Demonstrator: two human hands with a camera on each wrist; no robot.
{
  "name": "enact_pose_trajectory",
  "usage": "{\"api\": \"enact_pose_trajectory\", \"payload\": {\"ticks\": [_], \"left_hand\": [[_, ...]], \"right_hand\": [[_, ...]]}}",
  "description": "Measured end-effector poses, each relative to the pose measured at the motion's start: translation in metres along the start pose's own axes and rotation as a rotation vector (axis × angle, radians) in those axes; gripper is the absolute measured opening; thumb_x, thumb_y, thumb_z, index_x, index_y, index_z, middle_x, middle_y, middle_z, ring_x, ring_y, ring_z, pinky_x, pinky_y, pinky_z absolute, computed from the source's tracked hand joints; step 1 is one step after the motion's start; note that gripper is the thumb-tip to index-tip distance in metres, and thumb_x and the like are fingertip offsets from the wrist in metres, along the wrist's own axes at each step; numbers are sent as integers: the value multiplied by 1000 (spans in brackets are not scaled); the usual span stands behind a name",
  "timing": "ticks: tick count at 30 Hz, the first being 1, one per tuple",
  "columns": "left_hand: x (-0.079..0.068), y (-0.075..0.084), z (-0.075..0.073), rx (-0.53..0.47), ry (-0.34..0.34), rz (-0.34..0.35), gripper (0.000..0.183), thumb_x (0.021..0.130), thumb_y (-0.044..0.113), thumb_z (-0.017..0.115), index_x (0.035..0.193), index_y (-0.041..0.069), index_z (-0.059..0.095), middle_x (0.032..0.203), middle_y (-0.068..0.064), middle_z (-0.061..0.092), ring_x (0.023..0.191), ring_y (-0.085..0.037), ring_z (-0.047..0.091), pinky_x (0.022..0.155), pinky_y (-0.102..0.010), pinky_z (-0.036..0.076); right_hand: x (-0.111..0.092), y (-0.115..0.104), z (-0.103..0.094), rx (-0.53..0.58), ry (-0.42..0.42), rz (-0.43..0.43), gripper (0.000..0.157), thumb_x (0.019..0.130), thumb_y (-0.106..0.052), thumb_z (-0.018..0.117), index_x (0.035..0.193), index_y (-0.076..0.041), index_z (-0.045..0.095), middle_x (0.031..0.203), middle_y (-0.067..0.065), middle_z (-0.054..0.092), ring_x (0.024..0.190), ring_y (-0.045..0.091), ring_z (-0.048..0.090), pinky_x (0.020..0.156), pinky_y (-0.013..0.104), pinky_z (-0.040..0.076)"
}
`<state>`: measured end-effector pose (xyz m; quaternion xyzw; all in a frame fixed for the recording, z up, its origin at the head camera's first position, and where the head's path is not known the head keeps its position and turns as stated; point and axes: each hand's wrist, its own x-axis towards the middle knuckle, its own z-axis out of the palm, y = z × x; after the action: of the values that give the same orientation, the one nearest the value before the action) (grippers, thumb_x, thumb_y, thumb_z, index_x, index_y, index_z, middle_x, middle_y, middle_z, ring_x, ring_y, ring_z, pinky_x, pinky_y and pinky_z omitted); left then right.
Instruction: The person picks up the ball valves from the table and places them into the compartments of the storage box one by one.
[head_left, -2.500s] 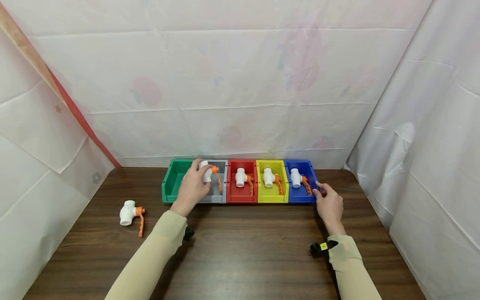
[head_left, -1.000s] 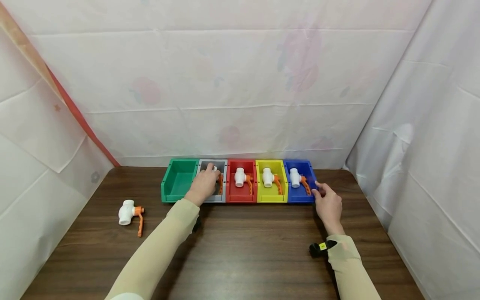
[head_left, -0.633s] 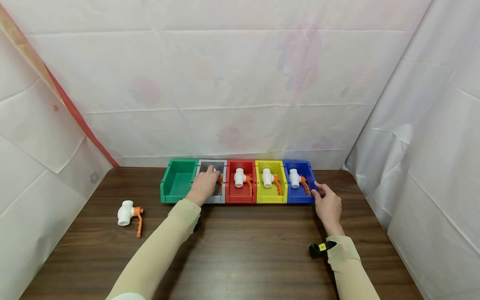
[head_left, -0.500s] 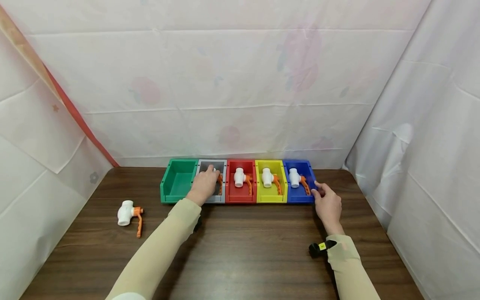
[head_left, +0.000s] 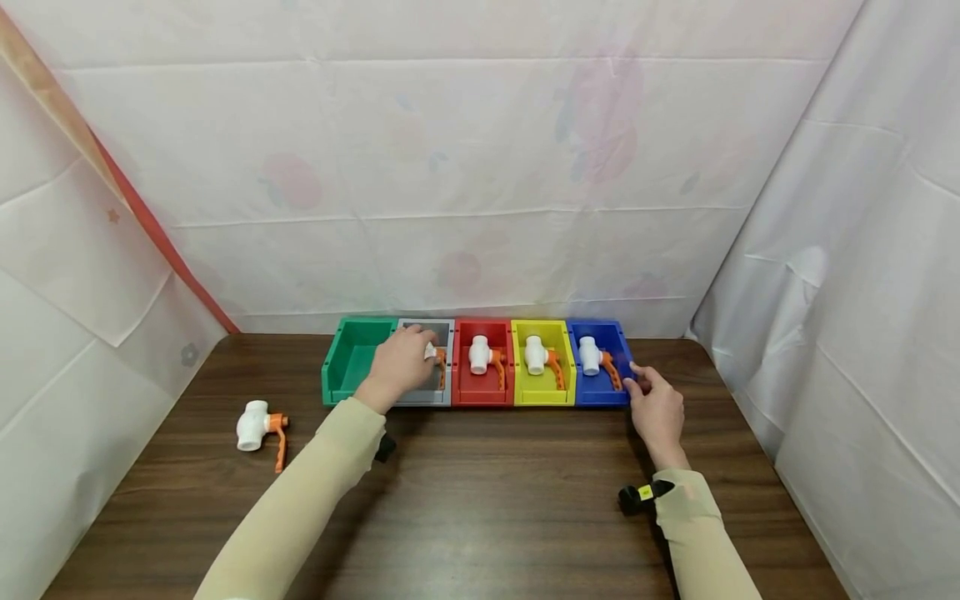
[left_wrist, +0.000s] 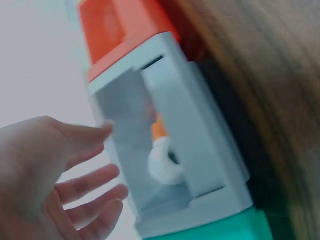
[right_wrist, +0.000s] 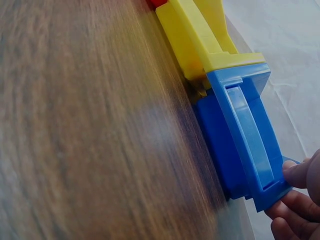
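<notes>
My left hand (head_left: 400,363) is over the grey bin (left_wrist: 197,135), thumb and fingers apart with nothing between them in the left wrist view. Inside that bin lies a white ball valve (left_wrist: 165,164) with an orange handle, partly hidden by the bin's front wall. The right hand (head_left: 658,412) pinches the outer side wall of the blue bin (right_wrist: 250,135), thumb on the rim and fingers beneath. One valve each lies in the red bin (head_left: 483,398), the yellow bin (head_left: 545,398) and the blue one.
A green bin (head_left: 348,358) makes the left end of the joined row. Another white and orange ball valve (head_left: 253,427) lies on the wooden table (head_left: 480,500) at the left. Behind the row hangs a pale patterned cloth (head_left: 480,167).
My left hand carried the valve down into the grey bin, let go of it and has lifted slightly back to the left. The right hand keeps its hold on the blue bin.
</notes>
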<state>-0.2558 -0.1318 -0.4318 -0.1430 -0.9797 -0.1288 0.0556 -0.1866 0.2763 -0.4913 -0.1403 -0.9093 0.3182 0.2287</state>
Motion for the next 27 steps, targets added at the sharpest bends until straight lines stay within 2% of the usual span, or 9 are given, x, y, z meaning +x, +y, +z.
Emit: {"api": "enact_pose_trajectory", "payload": {"ticks": [4, 10, 13, 21, 27], "left_hand": [[-7, -9, -15, -106, 32, 4, 23, 93, 26, 72, 111, 11, 72, 108, -10, 69, 86, -24, 62, 64, -40, 55], [-20, -26, -33, -200, 90, 21, 13, 95, 26, 69, 98, 14, 73, 89, -3, 69, 67, -18, 59, 51, -32, 48], [-27, -36, -38, -204, 99, 26, 15, 96, 27, 67, 98, 14, 74, 88, -2, 69, 69, -17, 60, 53, -33, 49], [-51, -63, -51, -169, 133, -2, 15, 96, 26, 67, 101, 14, 74, 95, -4, 72, 80, -23, 65, 63, -45, 52], [-69, -87, -60, -144, 158, -19, 16, 97, 26, 66, 103, 13, 73, 96, -7, 72, 79, -25, 64, 64, -48, 51]], "right_hand": [[0, 0, 0, -8, 6, -4, 31, 95, -22, 70, 126, -16, 70, 86, 11, 70, 69, 27, 61, 62, 39, 42], [0, 1, 1, -16, 8, -5, 31, 95, -22, 70, 126, -17, 70, 84, 10, 69, 68, 27, 59, 61, 38, 40], [0, 2, 2, -18, 9, -6, 31, 95, -22, 70, 125, -17, 70, 83, 9, 68, 68, 27, 58, 61, 38, 40], [0, 4, 3, 5, 29, -39, 29, 94, -19, 72, 123, -16, 72, 87, 10, 71, 72, 29, 64, 62, 45, 45], [0, 4, 3, 4, 36, -44, 29, 94, -20, 71, 123, -16, 72, 86, 10, 71, 71, 28, 63, 62, 43, 44]]}}
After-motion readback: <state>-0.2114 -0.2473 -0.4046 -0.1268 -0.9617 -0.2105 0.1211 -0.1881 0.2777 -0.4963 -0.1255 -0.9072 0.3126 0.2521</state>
